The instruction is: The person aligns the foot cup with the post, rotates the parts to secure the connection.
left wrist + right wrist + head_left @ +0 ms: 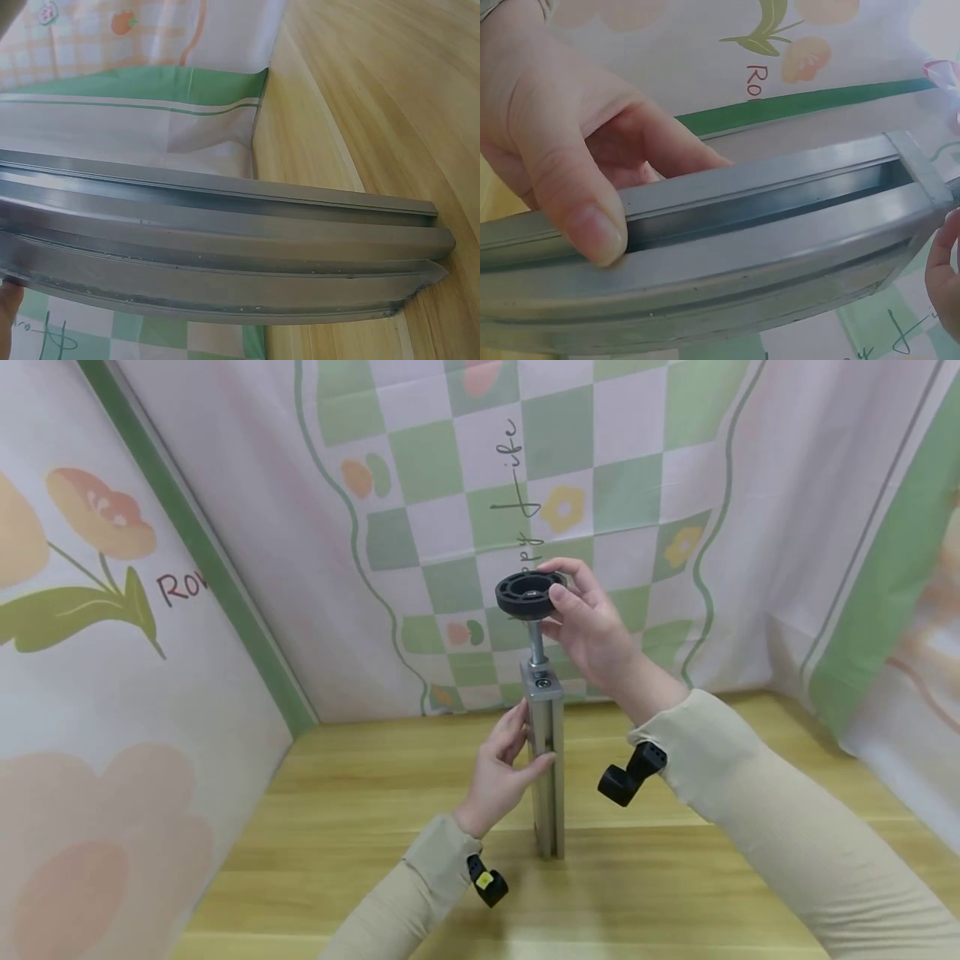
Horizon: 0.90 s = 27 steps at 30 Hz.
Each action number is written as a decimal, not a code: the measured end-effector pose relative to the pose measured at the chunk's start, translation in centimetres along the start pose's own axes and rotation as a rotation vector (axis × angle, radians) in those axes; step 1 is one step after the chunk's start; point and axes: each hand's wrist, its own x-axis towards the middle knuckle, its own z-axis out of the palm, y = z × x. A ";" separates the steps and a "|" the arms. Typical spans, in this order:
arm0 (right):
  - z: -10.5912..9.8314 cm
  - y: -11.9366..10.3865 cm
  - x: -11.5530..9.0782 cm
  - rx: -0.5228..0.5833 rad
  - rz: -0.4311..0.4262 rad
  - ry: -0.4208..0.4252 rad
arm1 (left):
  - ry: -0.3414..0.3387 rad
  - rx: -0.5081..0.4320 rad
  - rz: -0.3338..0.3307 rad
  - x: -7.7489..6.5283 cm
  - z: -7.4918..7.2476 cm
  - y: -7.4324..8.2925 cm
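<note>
A grooved aluminium profile (550, 806) stands upright on the wooden table, an end plate (552, 692) capping its top. From that plate rises a threaded rod (536, 645) carrying a round black levelling foot (516, 607), its wide face upward. My left hand (498, 777) grips the profile below the plate, thumb across the near side; the right wrist view also shows this thumb (596, 232) over a groove. Higher up, my right hand (596, 631) pinches the levelling foot's rim at its right side. The profile's lower end (420, 247) fills much of the left wrist view.
The wooden table (360, 827) extends around the profile. Behind it hangs a patterned cloth (480, 452) with green checks, and more printed cloth (97, 710) walls the left side. A small black camera mount sits on each wrist.
</note>
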 end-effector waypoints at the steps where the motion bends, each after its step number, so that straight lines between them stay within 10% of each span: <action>1: 0.1 -0.2 -0.1 -0.029 0.002 0.012 | 0.000 -0.002 0.003 0.0 0.0 0.0; 12: 1.4 -1.4 -0.8 -0.391 0.045 0.192 | 0.011 0.003 0.013 0.0 0.0 -0.2; 27: 3.3 -1.1 -1.4 -0.609 -0.033 0.357 | 0.009 0.036 0.052 -0.1 0.0 -0.4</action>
